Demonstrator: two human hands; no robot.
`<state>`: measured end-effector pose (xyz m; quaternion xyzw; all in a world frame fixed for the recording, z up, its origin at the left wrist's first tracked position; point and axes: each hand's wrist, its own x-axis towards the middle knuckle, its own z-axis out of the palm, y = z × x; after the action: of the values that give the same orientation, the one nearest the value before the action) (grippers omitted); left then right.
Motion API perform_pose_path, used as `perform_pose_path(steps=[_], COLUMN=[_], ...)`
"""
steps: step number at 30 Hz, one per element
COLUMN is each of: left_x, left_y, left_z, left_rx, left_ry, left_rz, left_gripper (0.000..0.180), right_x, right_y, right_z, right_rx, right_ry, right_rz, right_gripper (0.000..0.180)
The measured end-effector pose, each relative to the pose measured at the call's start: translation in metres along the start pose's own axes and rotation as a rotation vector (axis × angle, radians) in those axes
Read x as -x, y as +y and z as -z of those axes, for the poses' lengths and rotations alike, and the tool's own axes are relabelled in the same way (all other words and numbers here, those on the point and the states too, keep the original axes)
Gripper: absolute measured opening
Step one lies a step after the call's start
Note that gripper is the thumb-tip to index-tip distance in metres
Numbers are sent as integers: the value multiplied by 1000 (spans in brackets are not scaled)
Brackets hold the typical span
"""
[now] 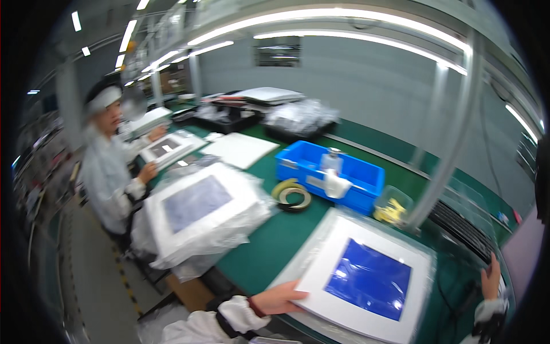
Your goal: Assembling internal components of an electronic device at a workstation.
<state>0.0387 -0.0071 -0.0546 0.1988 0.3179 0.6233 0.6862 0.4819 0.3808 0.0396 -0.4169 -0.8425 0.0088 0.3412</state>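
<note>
A white panel with a blue glossy film (369, 279) lies tilted across the picture on clear plastic sheeting (303, 255) over the green worktop (252, 261). The left hand (278, 298) has its fingers clamped on its near-left edge. The right hand (491, 278) is beside the black keyboard (461, 229); whether its fingers hold anything I cannot tell. Slick plastic and a one-sided grip could let the panel slide, perhaps knocking the clear tub (405, 202) just beyond.
</note>
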Motion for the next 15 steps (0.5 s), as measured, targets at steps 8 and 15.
perform_pose_path(steps=[8,15], left_x=[4,1], left_y=[0,0], left_z=[-7,-2], left_rx=[14,3], left_ry=[-45,-67], left_rz=[-5,5], left_gripper=[58,58], right_x=[34,76], right_y=[-252,-297], right_z=[-1,-28], right_rx=[-22,-252], right_ry=[-499,-556], right_rz=[471,734], right_gripper=[39,33])
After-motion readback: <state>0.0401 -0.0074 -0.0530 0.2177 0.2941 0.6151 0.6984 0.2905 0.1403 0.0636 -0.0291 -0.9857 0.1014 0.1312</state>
